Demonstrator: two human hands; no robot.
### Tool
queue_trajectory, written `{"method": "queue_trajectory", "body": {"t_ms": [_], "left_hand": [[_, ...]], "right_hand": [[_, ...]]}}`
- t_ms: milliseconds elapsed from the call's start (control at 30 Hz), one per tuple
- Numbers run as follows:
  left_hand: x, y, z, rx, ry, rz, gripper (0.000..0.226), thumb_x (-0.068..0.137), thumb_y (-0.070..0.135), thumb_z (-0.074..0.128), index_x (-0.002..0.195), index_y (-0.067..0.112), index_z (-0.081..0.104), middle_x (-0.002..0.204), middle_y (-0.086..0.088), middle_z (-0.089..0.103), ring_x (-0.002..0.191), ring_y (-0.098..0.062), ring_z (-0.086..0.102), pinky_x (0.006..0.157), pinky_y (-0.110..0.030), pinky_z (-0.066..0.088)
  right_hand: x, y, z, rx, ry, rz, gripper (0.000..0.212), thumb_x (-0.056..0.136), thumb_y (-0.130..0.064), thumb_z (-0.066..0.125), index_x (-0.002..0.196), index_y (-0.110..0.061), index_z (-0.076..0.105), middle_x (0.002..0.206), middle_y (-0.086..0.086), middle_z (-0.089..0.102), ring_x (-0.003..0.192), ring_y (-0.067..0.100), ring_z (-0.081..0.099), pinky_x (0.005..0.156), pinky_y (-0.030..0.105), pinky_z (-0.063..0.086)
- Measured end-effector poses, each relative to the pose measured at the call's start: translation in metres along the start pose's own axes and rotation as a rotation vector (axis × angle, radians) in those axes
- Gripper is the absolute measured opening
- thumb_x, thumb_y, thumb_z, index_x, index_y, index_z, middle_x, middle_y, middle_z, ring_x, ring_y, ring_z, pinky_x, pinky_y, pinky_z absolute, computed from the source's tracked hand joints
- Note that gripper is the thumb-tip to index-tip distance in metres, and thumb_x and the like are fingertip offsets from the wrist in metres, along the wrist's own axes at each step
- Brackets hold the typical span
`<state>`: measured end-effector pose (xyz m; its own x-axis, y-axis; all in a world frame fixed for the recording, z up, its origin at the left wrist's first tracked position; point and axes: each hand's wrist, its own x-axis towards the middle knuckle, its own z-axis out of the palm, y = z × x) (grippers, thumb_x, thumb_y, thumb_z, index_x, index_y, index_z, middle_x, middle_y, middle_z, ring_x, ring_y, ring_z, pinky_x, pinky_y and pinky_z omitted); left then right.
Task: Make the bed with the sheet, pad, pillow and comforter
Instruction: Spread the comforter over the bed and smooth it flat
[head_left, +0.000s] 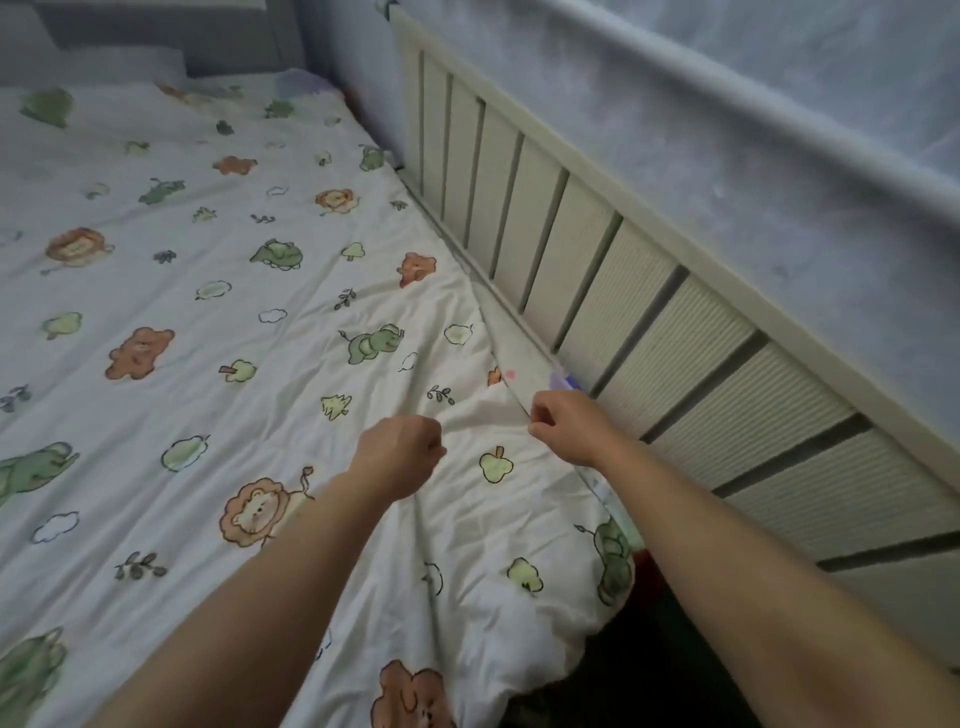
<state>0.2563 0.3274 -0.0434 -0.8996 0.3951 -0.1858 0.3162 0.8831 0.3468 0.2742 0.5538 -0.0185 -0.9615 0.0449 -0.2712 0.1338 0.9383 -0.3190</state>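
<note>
On my feed, the left hand (400, 454) is curled into a fist with its knuckles up, and a raised fold of the comforter (234, 291) is bunched inside it. The right hand (563, 426) is just beside it. Its fingers are bent tight and the thumb pinches the comforter's edge, where the cloth lifts into a small peak between the two hands. Both forearms come in bare from the bottom of the view.

The comforter is spread across the bed and covers nearly all of it. Its near right corner hangs puffy and rounded over the bed's edge, above a dark gap. The cloth is off-white and soft, with creases fanning out from my two grips. It is printed with orange lions and bears, green animals, small trees, leaves and outlined clouds.

Along the right edge a strip of an under layer (524, 348) shows, pale with a pink dot and a purple patch. I cannot tell whether it is the sheet or the pad.

Beside that runs a cream slatted bed rail (665, 322), ribbed in texture, against a pale bluish mottled wall (753, 171).
</note>
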Motion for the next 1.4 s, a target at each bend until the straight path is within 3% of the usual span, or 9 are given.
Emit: {"method": "queue_trajectory", "body": {"t_ms": [367, 467, 567, 700, 800, 933, 1100, 1233, 1400], "left_hand": [[0.137, 0.043, 0.128, -0.067, -0.042, -0.205, 0.015, 0.091, 0.03, 0.055, 0.088, 0.017, 0.062, 0.096, -0.004, 0.064, 0.091, -0.026, 0.06, 0.068, -0.03, 0.042], [0.15, 0.034, 0.161, -0.009, -0.079, -0.242, 0.017, 0.092, 0.03, 0.055, 0.102, 0.018, 0.061, 0.111, -0.002, 0.058, 0.1, -0.024, 0.057, 0.073, -0.031, 0.044], [0.159, 0.018, 0.195, 0.024, -0.175, -0.301, 0.034, 0.09, 0.029, 0.059, 0.121, 0.018, 0.05, 0.126, -0.003, 0.043, 0.112, -0.025, 0.047, 0.079, -0.037, 0.047], [0.169, 0.008, 0.239, 0.025, -0.207, -0.391, 0.045, 0.083, 0.029, 0.065, 0.122, 0.02, 0.045, 0.124, -0.004, 0.037, 0.112, -0.027, 0.041, 0.079, -0.04, 0.049], [0.178, 0.005, 0.26, 0.098, -0.118, -0.39, 0.025, 0.088, 0.022, 0.053, 0.113, 0.021, 0.052, 0.114, -0.002, 0.045, 0.104, -0.028, 0.044, 0.074, -0.04, 0.047], [0.185, 0.007, 0.267, 0.059, -0.086, -0.35, 0.017, 0.091, 0.02, 0.045, 0.105, 0.021, 0.054, 0.105, -0.002, 0.051, 0.099, -0.028, 0.049, 0.068, -0.035, 0.04], [0.203, 0.062, 0.253, -0.102, 0.0, -0.204, 0.012, 0.089, 0.024, 0.049, 0.1, 0.022, 0.05, 0.106, -0.002, 0.053, 0.098, -0.028, 0.055, 0.063, -0.033, 0.031], [0.227, 0.112, 0.245, -0.111, 0.02, -0.13, 0.018, 0.09, 0.021, 0.048, 0.108, 0.019, 0.05, 0.106, -0.005, 0.052, 0.096, -0.033, 0.056, 0.062, -0.035, 0.029], [0.25, 0.154, 0.251, -0.091, 0.022, -0.046, 0.017, 0.09, 0.015, 0.049, 0.107, 0.016, 0.051, 0.105, -0.008, 0.053, 0.092, -0.035, 0.056, 0.06, -0.035, 0.028]], "right_hand": [[0.153, 0.127, 0.062, 0.037, -0.086, -0.033, 0.008, 0.092, -0.021, 0.051, 0.089, -0.019, 0.058, 0.091, 0.003, 0.065, 0.085, 0.022, 0.06, 0.072, 0.032, 0.05], [0.177, 0.141, 0.094, 0.106, -0.132, -0.004, 0.018, 0.094, -0.024, 0.05, 0.111, -0.02, 0.053, 0.102, 0.007, 0.063, 0.096, 0.027, 0.06, 0.082, 0.039, 0.051], [0.197, 0.149, 0.126, 0.155, -0.179, -0.023, 0.06, 0.094, -0.032, 0.05, 0.146, -0.029, 0.021, 0.13, 0.013, 0.049, 0.118, 0.032, 0.049, 0.098, 0.044, 0.043], [0.218, 0.151, 0.161, 0.036, -0.226, -0.091, 0.083, 0.091, -0.046, 0.052, 0.148, -0.045, -0.009, 0.133, 0.013, 0.043, 0.12, 0.033, 0.044, 0.102, 0.046, 0.033], [0.231, 0.147, 0.177, 0.06, -0.204, -0.137, 0.086, 0.089, -0.043, 0.056, 0.146, -0.05, -0.008, 0.136, 0.011, 0.044, 0.122, 0.032, 0.045, 0.103, 0.047, 0.034], [0.237, 0.144, 0.185, 0.198, -0.165, -0.218, 0.072, 0.096, -0.016, 0.044, 0.145, -0.053, 0.007, 0.133, 0.01, 0.051, 0.111, 0.03, 0.055, 0.095, 0.043, 0.045], [0.24, 0.176, 0.144, -0.137, -0.02, -0.133, 0.063, 0.098, -0.011, 0.026, 0.147, -0.048, 0.013, 0.126, 0.012, 0.051, 0.106, 0.03, 0.055, 0.089, 0.039, 0.043], [0.236, 0.223, 0.107, -0.458, 0.025, -0.093, 0.058, 0.1, -0.015, 0.032, 0.15, -0.038, 0.012, 0.118, 0.016, 0.054, 0.099, 0.032, 0.059, 0.083, 0.04, 0.048], [0.234, 0.266, 0.096, -0.646, -0.017, 0.066, 0.057, 0.099, -0.014, 0.032, 0.151, -0.03, 0.013, 0.118, 0.016, 0.055, 0.101, 0.03, 0.06, 0.081, 0.039, 0.049]]}}
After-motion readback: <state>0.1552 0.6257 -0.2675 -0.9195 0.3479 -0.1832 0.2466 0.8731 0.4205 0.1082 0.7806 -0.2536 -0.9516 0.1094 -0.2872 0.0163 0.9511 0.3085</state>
